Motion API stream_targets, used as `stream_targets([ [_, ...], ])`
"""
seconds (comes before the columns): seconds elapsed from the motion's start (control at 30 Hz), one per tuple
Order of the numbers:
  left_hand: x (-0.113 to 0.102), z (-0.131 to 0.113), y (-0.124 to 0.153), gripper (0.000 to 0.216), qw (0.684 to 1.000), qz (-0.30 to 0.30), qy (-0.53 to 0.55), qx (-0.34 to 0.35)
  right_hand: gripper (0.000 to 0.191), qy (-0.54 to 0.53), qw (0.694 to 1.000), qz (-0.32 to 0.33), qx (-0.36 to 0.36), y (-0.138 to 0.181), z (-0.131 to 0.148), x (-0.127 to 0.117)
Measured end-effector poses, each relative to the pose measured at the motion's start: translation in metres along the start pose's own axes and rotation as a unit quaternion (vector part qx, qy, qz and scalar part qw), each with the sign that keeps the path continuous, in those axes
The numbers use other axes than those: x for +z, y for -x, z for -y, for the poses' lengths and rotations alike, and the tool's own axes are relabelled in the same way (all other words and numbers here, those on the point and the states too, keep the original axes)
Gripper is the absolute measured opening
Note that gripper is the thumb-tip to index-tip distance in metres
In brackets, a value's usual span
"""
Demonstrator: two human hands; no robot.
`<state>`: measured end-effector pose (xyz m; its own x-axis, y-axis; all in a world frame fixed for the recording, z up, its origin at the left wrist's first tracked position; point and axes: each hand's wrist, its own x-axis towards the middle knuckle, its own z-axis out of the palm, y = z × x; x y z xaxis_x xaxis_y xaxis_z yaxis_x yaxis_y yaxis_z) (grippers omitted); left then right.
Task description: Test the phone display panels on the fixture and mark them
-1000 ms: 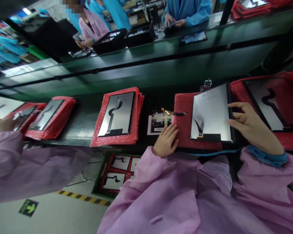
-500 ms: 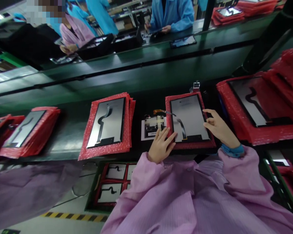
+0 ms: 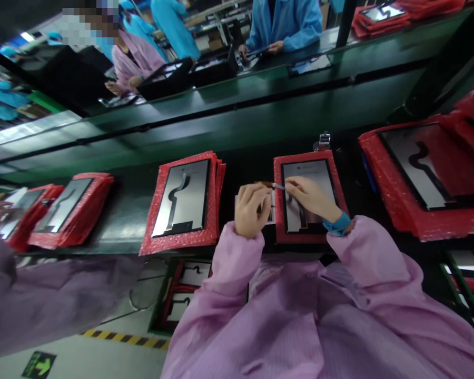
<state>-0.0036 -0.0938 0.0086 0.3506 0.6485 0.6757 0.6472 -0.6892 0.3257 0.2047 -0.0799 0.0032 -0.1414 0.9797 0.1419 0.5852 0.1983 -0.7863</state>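
A display panel (image 3: 314, 171) lies on a red bubble-wrap bag (image 3: 277, 164) in front of me. My right hand (image 3: 314, 197) is over the panel, thumb and fingertips pinching its flex cable (image 3: 278, 186). The cable's orange end reaches left to my left hand (image 3: 253, 209). That hand has its fingers curled against the orange end; what sits between the fingertips is hidden. Under my left hand is a small circuit board on a white base (image 3: 272, 215), mostly covered by the fingers.
Left of me, another panel (image 3: 195, 187) rests on stacked red bags. More bagged panels (image 3: 401, 168) lie to the right. A metal clip-like piece (image 3: 324, 141) stands behind my panel. A co-worker's sleeve (image 3: 63, 295) comes in at left. Below is a crate (image 3: 158, 316) of panels.
My right hand has moved left from the panel's right edge to the flex cable and now pinches it. My left hand has risen from flat on the board and curled. The view has shifted slightly.
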Motion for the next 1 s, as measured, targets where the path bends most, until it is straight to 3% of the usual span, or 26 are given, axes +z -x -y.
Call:
stream_targets([
  [0.1, 0.016, 0.025, -0.027, 0.034, 0.999, 0.032, -0.032, -0.017, 0.04, 0.0, 1.0, -0.015, -0.015, 0.011, -0.005, 0.004],
  [0.23, 0.037, 0.046, -0.036, 0.036, 0.994, 0.104, -0.009, -0.011, 0.043, 0.095, 0.991, -0.083, -0.033, 0.073, 0.003, -0.012],
  [0.37, 0.038, 0.047, -0.032, 0.03, 0.99, 0.139, 0.025, -0.014, 0.033, 0.193, 0.976, -0.053, -0.083, 0.144, 0.047, -0.032],
  [0.43, 0.035, 0.046, -0.032, 0.03, 0.986, 0.157, 0.05, -0.008, 0.035, 0.203, 0.97, -0.07, -0.111, 0.159, 0.073, -0.04],
  [0.53, 0.031, 0.047, -0.033, 0.031, 0.979, 0.185, 0.085, 0.0, 0.036, 0.184, 0.969, -0.081, -0.145, 0.138, 0.093, -0.046],
  [0.67, 0.028, 0.053, -0.034, 0.028, 0.969, 0.224, 0.106, 0.005, 0.025, 0.221, 0.963, -0.088, -0.13, 0.05, 0.069, -0.035],
  [0.8, 0.029, 0.057, -0.034, 0.023, 0.965, 0.24, 0.106, -0.007, 0.023, 0.127, 0.982, 0.069, -0.122, -0.022, 0.033, -0.013],
  [0.87, 0.03, 0.058, -0.035, 0.022, 0.965, 0.239, 0.107, -0.017, 0.018, 0.069, 0.986, 0.11, -0.106, -0.033, 0.022, -0.004],
  [1.0, 0.032, 0.058, -0.035, 0.024, 0.966, 0.228, 0.123, -0.019, 0.011, 0.002, 0.991, 0.116, -0.072, -0.03, 0.012, 0.005],
])
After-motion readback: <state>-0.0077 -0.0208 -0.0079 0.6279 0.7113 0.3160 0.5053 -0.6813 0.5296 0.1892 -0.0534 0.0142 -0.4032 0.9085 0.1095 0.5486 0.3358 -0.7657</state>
